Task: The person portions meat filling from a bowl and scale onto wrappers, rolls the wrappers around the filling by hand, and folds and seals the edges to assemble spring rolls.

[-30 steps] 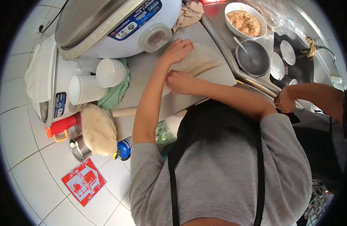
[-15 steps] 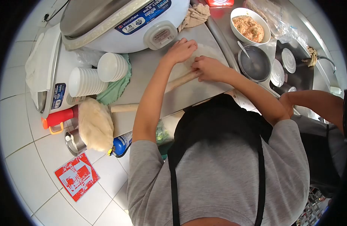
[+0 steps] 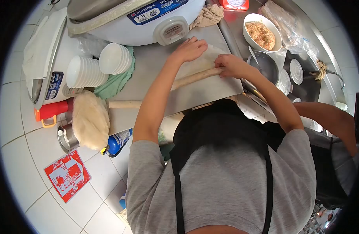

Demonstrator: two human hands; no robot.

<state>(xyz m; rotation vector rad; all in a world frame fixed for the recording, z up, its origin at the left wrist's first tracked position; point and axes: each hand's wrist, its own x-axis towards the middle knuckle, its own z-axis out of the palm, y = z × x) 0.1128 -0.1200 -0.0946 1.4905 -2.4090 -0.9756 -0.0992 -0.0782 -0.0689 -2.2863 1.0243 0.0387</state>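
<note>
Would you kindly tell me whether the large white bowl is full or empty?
Largely full, it seems: orange-brown mixture fills most of the white bowl, leaving some bare inner wall.

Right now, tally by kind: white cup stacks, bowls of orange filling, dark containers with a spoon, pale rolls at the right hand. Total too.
White cup stacks: 2
Bowls of orange filling: 1
Dark containers with a spoon: 1
Pale rolls at the right hand: 1
Total: 5
</note>
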